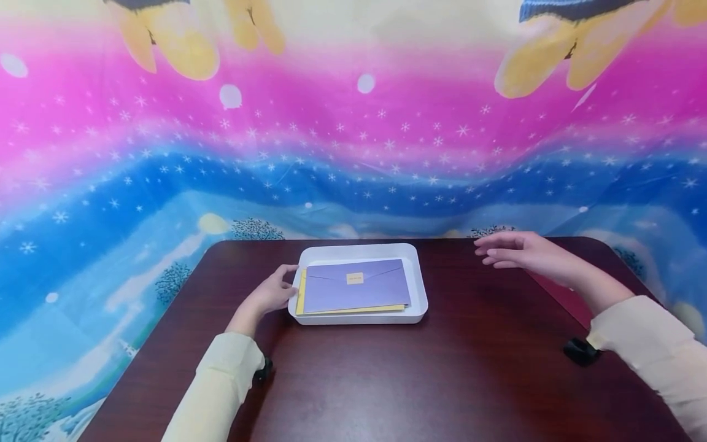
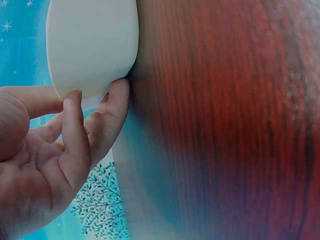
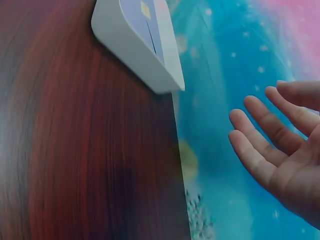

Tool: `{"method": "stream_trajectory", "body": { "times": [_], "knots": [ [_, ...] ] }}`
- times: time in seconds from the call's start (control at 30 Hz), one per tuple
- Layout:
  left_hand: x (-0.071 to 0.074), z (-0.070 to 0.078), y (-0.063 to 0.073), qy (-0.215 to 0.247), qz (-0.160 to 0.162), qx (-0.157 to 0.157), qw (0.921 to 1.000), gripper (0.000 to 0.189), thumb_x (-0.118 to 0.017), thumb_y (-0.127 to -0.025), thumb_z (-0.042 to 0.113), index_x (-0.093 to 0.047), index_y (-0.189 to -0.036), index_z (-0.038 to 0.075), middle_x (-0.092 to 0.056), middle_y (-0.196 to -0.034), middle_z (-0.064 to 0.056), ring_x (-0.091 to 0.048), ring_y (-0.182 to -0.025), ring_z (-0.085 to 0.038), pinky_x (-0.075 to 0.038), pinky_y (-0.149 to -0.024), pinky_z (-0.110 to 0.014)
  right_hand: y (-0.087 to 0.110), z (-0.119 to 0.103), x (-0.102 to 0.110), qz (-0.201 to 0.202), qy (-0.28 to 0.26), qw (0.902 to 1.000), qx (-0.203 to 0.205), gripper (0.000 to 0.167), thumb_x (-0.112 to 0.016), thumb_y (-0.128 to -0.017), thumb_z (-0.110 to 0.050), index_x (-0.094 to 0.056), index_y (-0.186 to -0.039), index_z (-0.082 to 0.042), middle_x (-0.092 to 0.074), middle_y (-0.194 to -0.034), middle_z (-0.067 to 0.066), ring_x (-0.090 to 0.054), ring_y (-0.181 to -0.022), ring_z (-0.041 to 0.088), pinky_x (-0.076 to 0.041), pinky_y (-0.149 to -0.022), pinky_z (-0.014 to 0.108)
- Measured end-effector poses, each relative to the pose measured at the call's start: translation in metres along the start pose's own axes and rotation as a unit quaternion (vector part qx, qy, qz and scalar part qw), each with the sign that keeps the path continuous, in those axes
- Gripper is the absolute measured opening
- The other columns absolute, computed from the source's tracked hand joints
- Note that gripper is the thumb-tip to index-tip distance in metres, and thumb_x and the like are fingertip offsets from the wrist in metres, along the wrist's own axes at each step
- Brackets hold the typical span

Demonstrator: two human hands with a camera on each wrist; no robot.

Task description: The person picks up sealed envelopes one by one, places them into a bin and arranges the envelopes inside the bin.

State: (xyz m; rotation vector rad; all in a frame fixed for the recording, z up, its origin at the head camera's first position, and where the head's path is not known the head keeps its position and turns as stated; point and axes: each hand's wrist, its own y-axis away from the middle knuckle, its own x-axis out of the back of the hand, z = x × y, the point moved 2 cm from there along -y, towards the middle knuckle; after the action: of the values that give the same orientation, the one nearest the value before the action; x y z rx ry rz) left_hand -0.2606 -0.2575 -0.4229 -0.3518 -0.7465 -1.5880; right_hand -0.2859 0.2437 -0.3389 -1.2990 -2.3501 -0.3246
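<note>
A white tray (image 1: 358, 319) stands on the dark table, and my left hand (image 1: 272, 291) holds its left end. In the left wrist view, the fingertips (image 2: 73, 97) lie against the tray's outer wall (image 2: 95, 45). Inside the tray, a purple envelope (image 1: 353, 298) with a pale square sticker (image 1: 355, 278) lies on top of a yellow envelope (image 1: 301, 294). To the right of the tray my right hand (image 1: 519, 250) hovers over the table's far right part, fingers loosely extended, holding nothing. The right wrist view shows this hand (image 3: 285, 145) apart from the tray.
A flat dark red item (image 1: 558, 298) lies on the table partly under the right forearm. The brown table (image 1: 420, 380) ends in a far edge just behind the tray. Beyond hangs a cloth backdrop (image 1: 353, 135) with snowflakes.
</note>
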Motion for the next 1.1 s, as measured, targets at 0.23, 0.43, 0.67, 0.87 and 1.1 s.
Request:
{"method": "stream_trajectory", "body": {
  "times": [0.23, 0.43, 0.67, 0.87, 1.1],
  "knots": [
    [0.000, -0.001, 0.000, 0.006, 0.001, -0.004, 1.0000, 0.058, -0.053, -0.103, 0.001, -0.032, -0.157, 0.004, -0.060, -0.127, -0.031, -0.065, -0.102, -0.030, -0.056, -0.084, -0.038, 0.020, 0.017, 0.024, 0.055, 0.047, 0.9972, -0.020, 0.038, -0.060, -0.105, -0.015, -0.058, -0.138, 0.003, -0.069, -0.122, -0.005, -0.068, -0.104, 0.003, -0.056, -0.085, 0.023],
    [0.000, -0.001, 0.001, 0.005, -0.002, -0.004, 1.0000, 0.058, -0.053, -0.103, 0.002, -0.032, -0.157, 0.005, -0.060, -0.127, -0.030, -0.065, -0.102, -0.029, -0.056, -0.083, -0.037, 0.035, 0.037, 0.044, 0.108, 0.154, 0.9810, -0.050, 0.041, -0.062, -0.105, -0.022, -0.058, -0.140, -0.002, -0.069, -0.126, 0.003, -0.063, -0.098, -0.007, -0.054, -0.078, 0.023],
    [0.000, 0.000, 0.000, 0.007, -0.003, -0.007, 0.9999, 0.058, -0.053, -0.103, 0.001, -0.032, -0.157, 0.003, -0.061, -0.125, -0.030, -0.065, -0.101, -0.029, -0.056, -0.084, -0.038, 0.050, 0.059, 0.059, 0.151, 0.202, 0.9668, -0.042, 0.036, -0.064, -0.103, -0.018, -0.062, -0.133, 0.003, -0.070, -0.109, -0.018, -0.056, -0.093, -0.016, -0.046, -0.074, 0.013],
    [-0.001, 0.000, -0.002, 0.003, -0.003, -0.002, 1.0000, 0.058, -0.053, -0.104, 0.001, -0.031, -0.157, 0.005, -0.060, -0.128, -0.030, -0.064, -0.108, -0.033, -0.056, -0.090, -0.043, 0.062, 0.074, 0.067, 0.183, 0.213, 0.9587, -0.042, 0.033, -0.070, -0.099, -0.015, -0.065, -0.127, 0.002, -0.065, -0.102, -0.027, -0.052, -0.089, -0.019, -0.046, -0.070, 0.012],
    [-0.001, 0.000, -0.002, 0.007, -0.002, -0.004, 1.0000, 0.058, -0.052, -0.104, 0.001, -0.031, -0.157, 0.004, -0.059, -0.129, -0.031, -0.064, -0.110, -0.034, -0.055, -0.092, -0.044, 0.072, 0.089, 0.077, 0.153, 0.264, 0.9501, -0.065, 0.044, -0.071, -0.097, -0.013, -0.059, -0.131, 0.011, -0.070, -0.113, 0.024, -0.051, -0.084, -0.019, -0.046, -0.067, 0.018]
  ]
}}
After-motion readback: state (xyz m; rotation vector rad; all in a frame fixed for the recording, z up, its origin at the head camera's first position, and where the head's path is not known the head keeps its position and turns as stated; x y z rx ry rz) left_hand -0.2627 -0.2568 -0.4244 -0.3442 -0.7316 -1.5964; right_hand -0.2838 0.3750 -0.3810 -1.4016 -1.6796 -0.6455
